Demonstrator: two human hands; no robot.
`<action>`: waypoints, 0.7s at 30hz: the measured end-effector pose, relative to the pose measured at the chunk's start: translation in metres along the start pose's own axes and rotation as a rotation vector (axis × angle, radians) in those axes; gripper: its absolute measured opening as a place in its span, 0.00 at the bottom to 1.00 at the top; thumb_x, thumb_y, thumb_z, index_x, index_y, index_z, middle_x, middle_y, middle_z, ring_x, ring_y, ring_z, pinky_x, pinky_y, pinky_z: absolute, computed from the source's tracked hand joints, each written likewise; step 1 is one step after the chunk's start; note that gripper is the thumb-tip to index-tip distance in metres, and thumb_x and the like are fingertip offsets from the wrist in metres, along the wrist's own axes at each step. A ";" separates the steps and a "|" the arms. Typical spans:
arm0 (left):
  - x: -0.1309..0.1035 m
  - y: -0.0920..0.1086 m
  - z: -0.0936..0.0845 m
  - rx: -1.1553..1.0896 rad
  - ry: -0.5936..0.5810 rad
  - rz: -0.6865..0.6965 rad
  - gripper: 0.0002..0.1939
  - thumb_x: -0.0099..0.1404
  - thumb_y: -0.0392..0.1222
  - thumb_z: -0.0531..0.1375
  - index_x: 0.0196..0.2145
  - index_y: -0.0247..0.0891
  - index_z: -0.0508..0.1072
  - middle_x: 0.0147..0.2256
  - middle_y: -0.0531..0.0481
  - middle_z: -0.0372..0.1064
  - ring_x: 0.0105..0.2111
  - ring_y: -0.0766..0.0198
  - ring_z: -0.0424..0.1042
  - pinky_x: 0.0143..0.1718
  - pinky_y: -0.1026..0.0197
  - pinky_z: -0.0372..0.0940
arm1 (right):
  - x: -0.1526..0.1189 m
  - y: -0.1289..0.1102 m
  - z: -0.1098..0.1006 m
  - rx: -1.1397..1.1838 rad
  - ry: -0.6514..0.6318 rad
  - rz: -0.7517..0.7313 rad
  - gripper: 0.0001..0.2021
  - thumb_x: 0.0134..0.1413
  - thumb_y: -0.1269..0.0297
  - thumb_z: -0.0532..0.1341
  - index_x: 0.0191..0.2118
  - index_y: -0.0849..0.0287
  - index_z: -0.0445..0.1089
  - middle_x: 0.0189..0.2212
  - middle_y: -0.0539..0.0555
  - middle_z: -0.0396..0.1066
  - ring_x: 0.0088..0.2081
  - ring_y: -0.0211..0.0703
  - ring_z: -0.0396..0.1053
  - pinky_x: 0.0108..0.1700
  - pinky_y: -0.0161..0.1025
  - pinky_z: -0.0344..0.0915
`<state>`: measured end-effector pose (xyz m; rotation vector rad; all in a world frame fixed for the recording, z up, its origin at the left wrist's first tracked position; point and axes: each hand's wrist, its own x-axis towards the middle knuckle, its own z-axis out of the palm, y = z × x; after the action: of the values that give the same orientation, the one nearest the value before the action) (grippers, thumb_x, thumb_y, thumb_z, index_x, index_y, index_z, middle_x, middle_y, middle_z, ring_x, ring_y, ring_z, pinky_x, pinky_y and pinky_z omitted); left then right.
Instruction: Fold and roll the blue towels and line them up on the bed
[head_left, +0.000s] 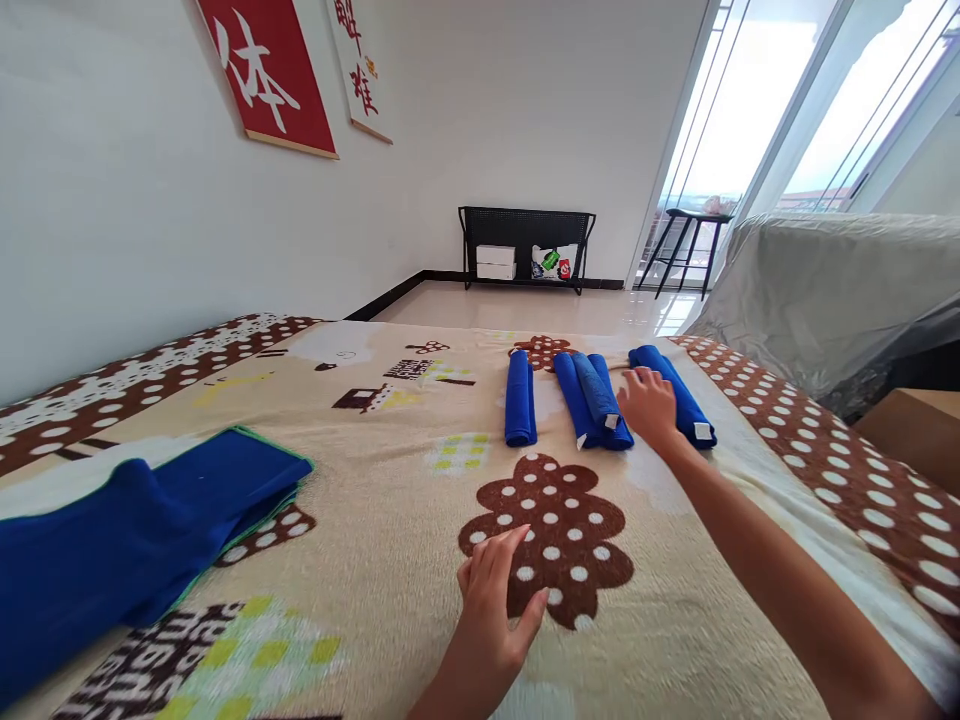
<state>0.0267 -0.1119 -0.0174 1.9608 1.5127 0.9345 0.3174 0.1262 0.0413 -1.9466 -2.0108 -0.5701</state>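
Head view: the rightmost blue roll lay on the patterned blanket, its long axis running away and slightly leftward. The right hand, nearer, was at its left side; grip could not be determined. The left hand was open, empty, well apart.

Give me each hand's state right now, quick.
Left hand: open, holding nothing, over the blanket.
Right hand: beside the rightmost blue roll; whether it is open or gripping cannot be told.
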 end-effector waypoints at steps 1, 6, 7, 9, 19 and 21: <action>0.000 0.000 0.001 0.005 -0.004 0.003 0.26 0.67 0.46 0.58 0.62 0.47 0.63 0.60 0.40 0.65 0.61 0.45 0.62 0.62 0.35 0.54 | 0.000 0.022 0.005 -0.010 -0.020 0.083 0.25 0.67 0.60 0.49 0.65 0.65 0.59 0.63 0.71 0.56 0.61 0.63 0.57 0.59 0.57 0.56; 0.000 -0.001 0.002 0.035 -0.042 -0.009 0.25 0.69 0.45 0.55 0.63 0.46 0.62 0.60 0.41 0.64 0.62 0.46 0.62 0.62 0.36 0.55 | -0.030 0.087 0.052 -0.003 -0.199 0.294 0.34 0.62 0.46 0.53 0.70 0.52 0.50 0.69 0.69 0.46 0.64 0.69 0.53 0.57 0.64 0.58; 0.000 -0.001 0.003 0.040 -0.048 -0.013 0.25 0.69 0.45 0.55 0.63 0.47 0.63 0.60 0.41 0.64 0.62 0.46 0.62 0.62 0.36 0.55 | -0.035 0.092 0.061 0.006 -0.217 0.309 0.36 0.61 0.44 0.54 0.71 0.50 0.48 0.70 0.68 0.44 0.64 0.69 0.54 0.56 0.63 0.59; 0.001 -0.004 0.004 0.050 -0.052 -0.021 0.25 0.69 0.45 0.55 0.63 0.48 0.63 0.61 0.42 0.64 0.62 0.47 0.62 0.63 0.36 0.55 | -0.037 0.099 0.076 0.045 -0.235 0.372 0.43 0.58 0.41 0.57 0.73 0.48 0.40 0.71 0.67 0.40 0.64 0.68 0.55 0.56 0.61 0.60; 0.010 -0.008 0.008 0.035 -0.046 -0.052 0.22 0.68 0.44 0.56 0.59 0.46 0.68 0.58 0.43 0.68 0.59 0.49 0.65 0.60 0.40 0.58 | -0.021 0.126 0.102 0.159 -0.313 0.630 0.56 0.48 0.40 0.64 0.73 0.58 0.33 0.56 0.76 0.61 0.57 0.72 0.63 0.51 0.58 0.63; 0.012 -0.007 0.006 0.025 -0.059 -0.070 0.21 0.67 0.44 0.56 0.57 0.45 0.70 0.57 0.43 0.69 0.58 0.49 0.66 0.60 0.40 0.59 | -0.023 0.128 0.100 0.163 -0.290 0.632 0.54 0.50 0.43 0.64 0.73 0.60 0.35 0.54 0.76 0.63 0.55 0.70 0.66 0.49 0.55 0.64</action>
<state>0.0287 -0.0981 -0.0231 1.9228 1.5563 0.8251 0.4529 0.1537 -0.0470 -2.4837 -1.3796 0.0295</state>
